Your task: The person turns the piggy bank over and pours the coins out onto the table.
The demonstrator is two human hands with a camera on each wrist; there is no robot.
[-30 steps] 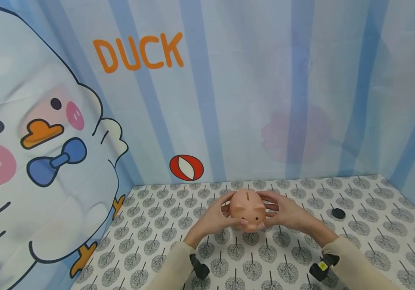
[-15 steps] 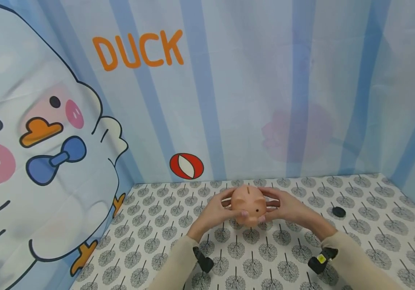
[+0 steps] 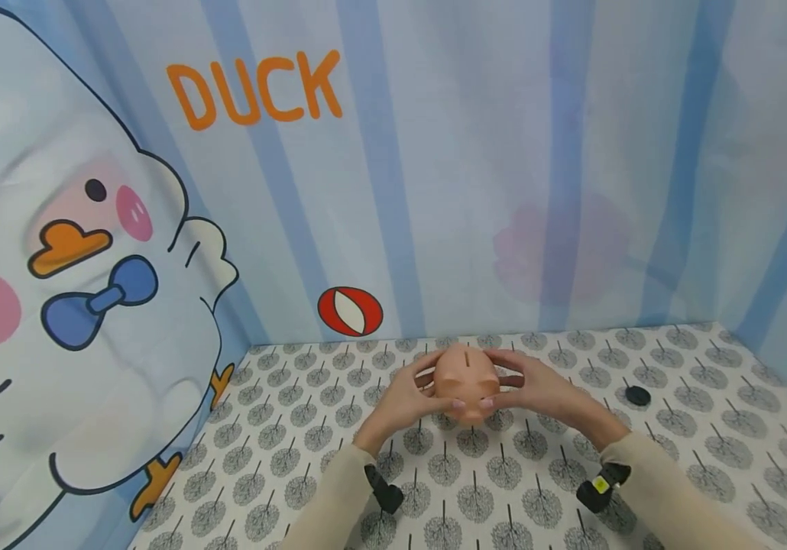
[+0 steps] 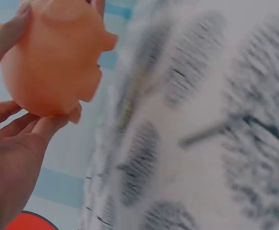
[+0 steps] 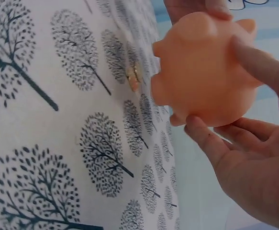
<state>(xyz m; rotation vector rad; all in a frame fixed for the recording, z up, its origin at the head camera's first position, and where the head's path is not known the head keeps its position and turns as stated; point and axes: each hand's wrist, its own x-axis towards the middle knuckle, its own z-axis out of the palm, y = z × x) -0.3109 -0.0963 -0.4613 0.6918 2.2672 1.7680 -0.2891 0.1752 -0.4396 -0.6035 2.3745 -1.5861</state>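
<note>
Piggy bank [image 3: 466, 380] at frame centre, gripped between left hand [image 3: 409, 397] and right hand [image 3: 539, 389]; snout hidden by thumbs.

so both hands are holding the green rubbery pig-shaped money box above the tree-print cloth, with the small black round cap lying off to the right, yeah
Not quite: the rubbery pig-shaped money box is peach-orange, not green, as the head view shows. The rest holds: the left hand and right hand hold it above the tree-print cloth, and the small black round cap lies off to the right.

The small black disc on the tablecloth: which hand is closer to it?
Right. The right hand holds the piggy bank on the side towards the black disc; the left hand grips the opposite side, farther away.
</note>
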